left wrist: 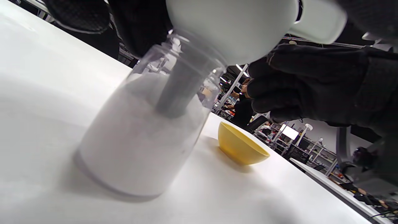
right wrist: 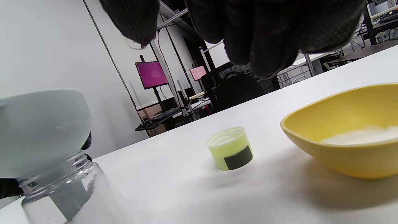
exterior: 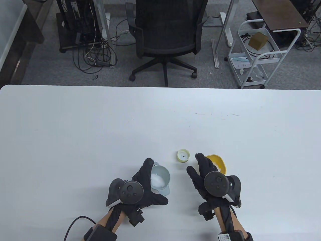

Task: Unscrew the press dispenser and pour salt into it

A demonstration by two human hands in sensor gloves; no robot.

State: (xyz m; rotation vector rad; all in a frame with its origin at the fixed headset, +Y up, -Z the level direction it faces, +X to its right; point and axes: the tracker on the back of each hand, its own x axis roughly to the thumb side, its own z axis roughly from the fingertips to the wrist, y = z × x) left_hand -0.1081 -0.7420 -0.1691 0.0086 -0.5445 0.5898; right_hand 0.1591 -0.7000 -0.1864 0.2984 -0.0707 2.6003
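My left hand (exterior: 140,190) grips the jar (left wrist: 146,124), fingers wrapped round its neck; it stands upright on the table (exterior: 75,130), mostly full of salt, with a pale funnel (exterior: 160,178) seated in its mouth and salt (exterior: 158,180) heaped inside the funnel. My right hand (exterior: 209,180) hovers open, fingers spread and holding nothing, over the near rim of the yellow bowl (exterior: 218,163), which holds some salt too. Whether it touches the rim I cannot tell. The cap (exterior: 183,155) sits open side up, just beyond the gap between my hands, apart from both the funnel and the bowl. All of this crowds the near edge of the table; the far half and both sides lie bare and wide. Past the far edge stands a chair (exterior: 165,32), with a white cart (exterior: 260,55) to its right.
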